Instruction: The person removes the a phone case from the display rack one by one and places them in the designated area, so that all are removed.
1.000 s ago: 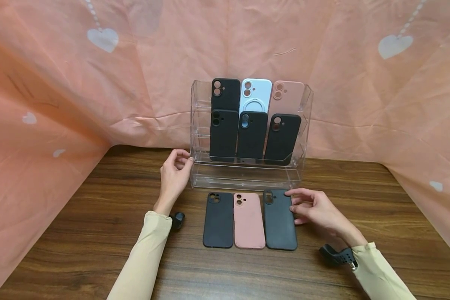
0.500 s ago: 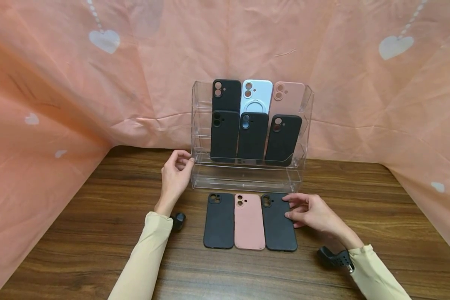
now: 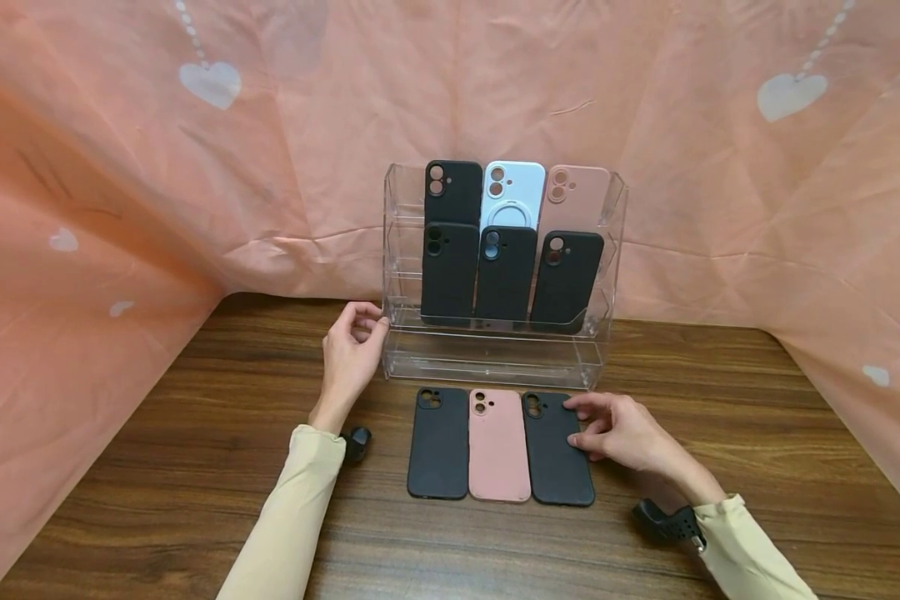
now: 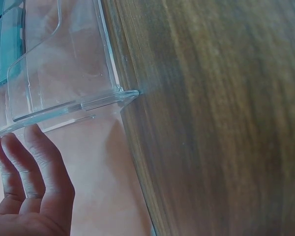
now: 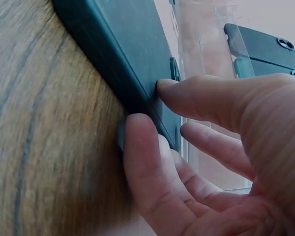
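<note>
My left hand (image 3: 351,346) touches the left side of a clear acrylic display stand (image 3: 487,367) with its fingertips, seen also in the left wrist view at the stand's edge. On the table before the stand, a black phone case (image 3: 558,458) lies at the right end of a row. My right hand (image 3: 630,429) holds its upper right edge. In the right wrist view the thumb (image 5: 187,96) lies on the case's face, with other fingers along its side. Left of it lie a pink phone case (image 3: 498,450) and another black case (image 3: 438,450).
Two rows of phone cases lean in the stand: black ones (image 3: 506,275) in front, and black, white (image 3: 513,187) and pink (image 3: 592,196) behind. A pink curtain (image 3: 690,167) hangs behind and beside the wooden table (image 3: 232,458).
The right black case has shifted slightly toward the near side and left and lies flatter, in line with the other two. My right hand has moved with it. My left hand stays at the stand.
</note>
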Demonstrator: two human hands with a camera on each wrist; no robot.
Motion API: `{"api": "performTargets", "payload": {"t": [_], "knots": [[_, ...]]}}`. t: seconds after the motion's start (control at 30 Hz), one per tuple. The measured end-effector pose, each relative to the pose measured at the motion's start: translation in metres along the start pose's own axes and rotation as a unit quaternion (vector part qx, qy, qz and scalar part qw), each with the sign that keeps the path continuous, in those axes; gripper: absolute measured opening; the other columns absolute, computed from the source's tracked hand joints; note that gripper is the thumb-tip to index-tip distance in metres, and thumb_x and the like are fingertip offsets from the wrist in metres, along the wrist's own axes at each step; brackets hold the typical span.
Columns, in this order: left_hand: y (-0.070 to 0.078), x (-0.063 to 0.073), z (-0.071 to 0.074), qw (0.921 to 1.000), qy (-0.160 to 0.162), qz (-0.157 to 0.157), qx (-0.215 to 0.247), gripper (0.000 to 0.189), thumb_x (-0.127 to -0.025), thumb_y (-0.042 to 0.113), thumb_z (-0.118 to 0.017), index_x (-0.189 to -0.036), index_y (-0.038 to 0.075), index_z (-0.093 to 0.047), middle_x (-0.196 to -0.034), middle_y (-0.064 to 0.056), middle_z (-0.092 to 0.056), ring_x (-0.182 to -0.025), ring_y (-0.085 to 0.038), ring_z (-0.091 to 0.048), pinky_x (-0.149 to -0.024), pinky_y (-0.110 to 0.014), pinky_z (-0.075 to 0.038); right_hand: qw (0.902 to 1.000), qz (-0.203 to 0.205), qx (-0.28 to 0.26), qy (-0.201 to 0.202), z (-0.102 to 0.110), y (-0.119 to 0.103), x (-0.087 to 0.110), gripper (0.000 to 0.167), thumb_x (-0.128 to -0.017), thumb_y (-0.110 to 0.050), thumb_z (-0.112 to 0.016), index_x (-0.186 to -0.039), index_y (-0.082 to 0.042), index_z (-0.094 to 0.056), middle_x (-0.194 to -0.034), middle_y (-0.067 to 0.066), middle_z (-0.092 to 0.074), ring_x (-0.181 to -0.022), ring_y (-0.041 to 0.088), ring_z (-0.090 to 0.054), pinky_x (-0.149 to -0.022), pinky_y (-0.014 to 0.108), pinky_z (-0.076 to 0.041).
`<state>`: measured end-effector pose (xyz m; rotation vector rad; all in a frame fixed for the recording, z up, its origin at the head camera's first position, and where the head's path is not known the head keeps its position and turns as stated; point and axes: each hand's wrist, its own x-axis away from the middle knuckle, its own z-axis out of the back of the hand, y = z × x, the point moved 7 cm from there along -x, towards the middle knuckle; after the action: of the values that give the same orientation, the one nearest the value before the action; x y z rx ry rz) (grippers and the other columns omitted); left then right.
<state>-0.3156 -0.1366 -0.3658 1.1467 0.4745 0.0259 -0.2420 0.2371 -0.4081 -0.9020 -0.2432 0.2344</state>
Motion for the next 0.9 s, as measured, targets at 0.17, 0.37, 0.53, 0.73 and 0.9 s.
{"api": "performTargets", "payload": {"t": [0.17,0.37,0.53,0.73,0.9], "knots": [[0.000,0.000,0.000,1.0000,-0.001,0.000,-0.001,0.014,-0.094,0.021,-0.069,-0.106,0.014,-0.068,-0.091,-0.009,-0.072,-0.070,-0.010,-0.062,-0.067,-0.023,-0.047,0.9999,0.002,0.011,0.008,0.001,-0.002,0.001,0.047,-0.087,-0.009,-0.079,-0.130,0.001,-0.064,-0.114,0.023,-0.064,-0.075,0.010,-0.068,-0.059,0.027,-0.061],[0.000,-0.001,0.000,1.0000,-0.003,0.003,-0.005,0.014,-0.094,0.020,-0.069,-0.106,0.014,-0.068,-0.092,-0.009,-0.073,-0.070,-0.008,-0.062,-0.069,-0.024,-0.048,0.9994,0.001,0.006,0.033,0.004,-0.003,0.003,0.035,-0.094,-0.012,-0.072,-0.127,-0.002,-0.066,-0.108,0.017,-0.068,-0.075,0.011,-0.068,-0.059,0.028,-0.061],[0.000,0.000,0.001,1.0000,-0.003,0.003,-0.006,0.014,-0.094,0.022,-0.070,-0.105,0.014,-0.068,-0.091,-0.008,-0.072,-0.070,-0.010,-0.063,-0.068,-0.024,-0.048,0.9972,0.011,0.017,0.071,0.016,-0.008,0.004,0.030,-0.096,-0.013,-0.070,-0.125,-0.003,-0.067,-0.103,0.016,-0.073,-0.073,0.015,-0.071,-0.061,0.029,-0.061],[-0.001,0.000,0.001,1.0000,-0.001,0.005,-0.001,0.014,-0.093,0.023,-0.071,-0.103,0.013,-0.069,-0.090,-0.008,-0.072,-0.072,-0.014,-0.063,-0.068,-0.024,-0.048,0.9924,0.035,0.012,0.118,0.033,-0.018,0.007,0.030,-0.097,-0.013,-0.069,-0.126,-0.003,-0.066,-0.109,0.020,-0.073,-0.075,0.017,-0.073,-0.064,0.032,-0.062],[-0.001,-0.001,0.001,1.0000,-0.004,0.006,0.005,0.015,-0.093,0.023,-0.071,-0.104,0.014,-0.069,-0.090,-0.008,-0.072,-0.073,-0.016,-0.064,-0.070,-0.027,-0.048,0.9861,0.066,0.002,0.153,0.047,-0.028,0.008,0.030,-0.097,-0.010,-0.068,-0.126,0.000,-0.066,-0.106,0.022,-0.070,-0.077,0.010,-0.071,-0.063,0.034,-0.063]]}}
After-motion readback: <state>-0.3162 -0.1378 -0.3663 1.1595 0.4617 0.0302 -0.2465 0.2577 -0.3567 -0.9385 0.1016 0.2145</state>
